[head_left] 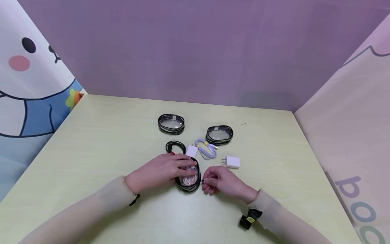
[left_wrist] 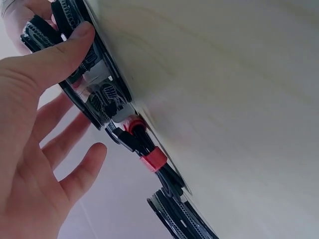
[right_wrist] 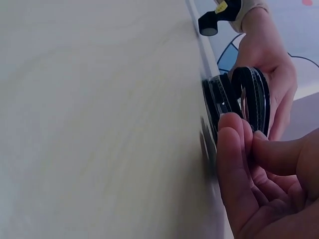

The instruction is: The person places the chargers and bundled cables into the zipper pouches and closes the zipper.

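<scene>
L hand: gripping black oval case, ctr. of head view, slightly below mid-frame; fingers laid across case top, thumb on near rim per L wrist view. R hand: thumb & index pinched tog. on small dark tab at case's R edge, fingertips just beside rim. Case sits btwn both hands on table; pale pink coiled cable shows inside. R wrist view: the case's two rims stand apart nr. R fingertips.

Just above L fingers: black cable w/ red tie; white adapter beside it. Above R hand: second adapter, prongs pointing L. Btwn adapters, slightly higher: lilac cable, coiled, yellow tie. Farther up: two more black oval cases, one upper ctr.-L, one R of ctr..
</scene>
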A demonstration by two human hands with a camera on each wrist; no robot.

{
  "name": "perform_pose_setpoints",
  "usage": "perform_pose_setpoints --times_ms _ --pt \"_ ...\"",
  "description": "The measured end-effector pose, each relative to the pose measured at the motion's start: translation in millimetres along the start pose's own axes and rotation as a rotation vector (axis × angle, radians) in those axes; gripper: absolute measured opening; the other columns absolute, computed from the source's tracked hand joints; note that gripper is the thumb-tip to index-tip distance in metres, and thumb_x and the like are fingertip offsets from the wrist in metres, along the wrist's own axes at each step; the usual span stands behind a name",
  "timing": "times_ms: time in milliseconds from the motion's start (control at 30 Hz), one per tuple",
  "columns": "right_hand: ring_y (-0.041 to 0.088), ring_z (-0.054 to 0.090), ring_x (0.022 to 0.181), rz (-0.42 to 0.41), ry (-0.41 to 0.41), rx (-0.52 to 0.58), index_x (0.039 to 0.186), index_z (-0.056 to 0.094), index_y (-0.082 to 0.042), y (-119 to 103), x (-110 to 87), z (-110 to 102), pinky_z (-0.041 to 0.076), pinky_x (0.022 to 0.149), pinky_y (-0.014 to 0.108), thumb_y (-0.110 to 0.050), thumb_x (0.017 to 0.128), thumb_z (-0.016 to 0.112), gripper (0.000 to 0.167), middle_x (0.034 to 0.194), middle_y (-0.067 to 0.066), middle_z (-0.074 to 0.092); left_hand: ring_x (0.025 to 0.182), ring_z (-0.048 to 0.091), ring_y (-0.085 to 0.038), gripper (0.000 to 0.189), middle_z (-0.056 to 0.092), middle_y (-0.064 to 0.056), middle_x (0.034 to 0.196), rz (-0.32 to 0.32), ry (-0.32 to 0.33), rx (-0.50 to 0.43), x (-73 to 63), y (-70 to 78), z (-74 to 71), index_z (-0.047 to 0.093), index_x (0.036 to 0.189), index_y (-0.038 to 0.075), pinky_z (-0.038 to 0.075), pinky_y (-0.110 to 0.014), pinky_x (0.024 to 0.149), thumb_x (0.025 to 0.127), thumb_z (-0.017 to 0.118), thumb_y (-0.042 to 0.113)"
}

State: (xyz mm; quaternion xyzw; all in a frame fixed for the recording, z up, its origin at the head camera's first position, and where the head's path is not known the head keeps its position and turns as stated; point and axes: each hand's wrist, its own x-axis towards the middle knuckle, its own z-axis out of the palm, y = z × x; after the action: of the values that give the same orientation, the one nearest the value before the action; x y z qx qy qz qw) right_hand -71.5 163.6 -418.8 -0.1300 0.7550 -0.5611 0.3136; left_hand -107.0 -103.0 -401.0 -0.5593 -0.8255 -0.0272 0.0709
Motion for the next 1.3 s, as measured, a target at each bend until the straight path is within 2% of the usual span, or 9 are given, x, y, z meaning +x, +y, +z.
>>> perform_pose_setpoints --times_ms 200,333,567,800,1000,1100,1200,1300 --pt "0.022 0.069 0.071 -0.020 -0.032 -0.019 0.094 0.060 0.005 -0.5 -3.4 4.1 0.059 0.063 0.033 0.002 0.098 0.056 0.006 0.082 0.013 0.070 0.132 0.048 -0.020 0.059 0.057 0.003 0.141 -0.007 0.030 -0.003 2.2 2.0 2.3 0.065 0.134 0.030 0.053 -0.042 0.090 0.080 0.080 0.012" --pt "0.024 0.069 0.072 -0.021 -0.026 -0.028 0.095 0.061 0.004 0.4 -5.0 4.8 0.059 0.063 0.034 0.001 0.098 0.057 0.006 0.083 0.012 0.070 0.130 0.050 -0.021 0.061 0.057 0.001 0.140 -0.010 0.032 0.032 1.5 4.3 2.3 0.065 0.134 0.028 0.054 -0.042 0.088 0.077 0.082 0.014" --pt "0.024 0.068 0.075 -0.001 0.060 -0.032 0.099 0.061 0.004 3.8 -4.3 0.3 0.059 0.065 0.036 -0.001 0.100 0.055 0.008 0.086 0.012 0.069 0.121 0.051 -0.022 0.063 0.056 -0.001 0.136 -0.025 0.030 0.086 -0.7 8.2 2.7 0.061 0.138 0.025 0.053 -0.039 0.088 0.079 0.084 0.023" --pt "0.022 0.067 0.074 0.007 0.154 -0.063 0.098 0.061 0.002 2.5 2.0 -5.8 0.058 0.064 0.035 0.000 0.099 0.054 0.007 0.085 0.012 0.067 0.115 0.050 -0.021 0.054 0.055 -0.001 0.131 -0.009 0.027 0.147 -6.2 6.7 -0.6 0.059 0.138 0.028 0.051 -0.037 0.090 0.089 0.073 0.009" --pt "0.019 0.065 0.070 -0.038 0.247 -0.176 0.093 0.063 -0.001 -0.1 10.6 -7.9 0.056 0.060 0.032 0.000 0.098 0.058 0.007 0.078 0.008 0.066 0.108 0.049 -0.019 0.048 0.056 0.002 0.117 0.054 0.047 0.184 -7.0 4.8 -3.2 0.061 0.131 0.027 0.051 -0.034 0.085 0.092 0.066 0.001" --pt "0.017 0.064 0.068 -0.065 0.260 -0.234 0.091 0.064 -0.003 -1.3 14.1 -7.8 0.055 0.059 0.031 0.000 0.098 0.059 0.009 0.075 0.005 0.066 0.117 0.050 -0.019 0.051 0.056 0.002 0.129 0.102 0.046 0.184 -6.5 4.2 -4.0 0.060 0.135 0.029 0.051 -0.034 0.087 0.092 0.065 0.001" --pt "0.017 0.063 0.066 -0.078 0.260 -0.261 0.090 0.063 -0.003 -0.8 16.5 -8.5 0.055 0.058 0.030 0.000 0.098 0.059 0.009 0.073 0.004 0.065 0.129 0.048 -0.019 0.058 0.051 0.003 0.144 0.148 0.019 0.173 -6.4 3.5 -4.7 0.057 0.140 0.032 0.049 -0.035 0.095 0.092 0.063 0.001" --pt "0.018 0.063 0.067 -0.075 0.243 -0.256 0.090 0.063 -0.003 -0.2 16.9 -10.2 0.055 0.058 0.031 0.001 0.098 0.058 0.010 0.074 0.005 0.065 0.133 0.048 -0.020 0.060 0.049 0.004 0.148 0.162 -0.013 0.160 -6.6 2.6 -4.6 0.055 0.142 0.034 0.047 -0.036 0.101 0.093 0.063 0.002"
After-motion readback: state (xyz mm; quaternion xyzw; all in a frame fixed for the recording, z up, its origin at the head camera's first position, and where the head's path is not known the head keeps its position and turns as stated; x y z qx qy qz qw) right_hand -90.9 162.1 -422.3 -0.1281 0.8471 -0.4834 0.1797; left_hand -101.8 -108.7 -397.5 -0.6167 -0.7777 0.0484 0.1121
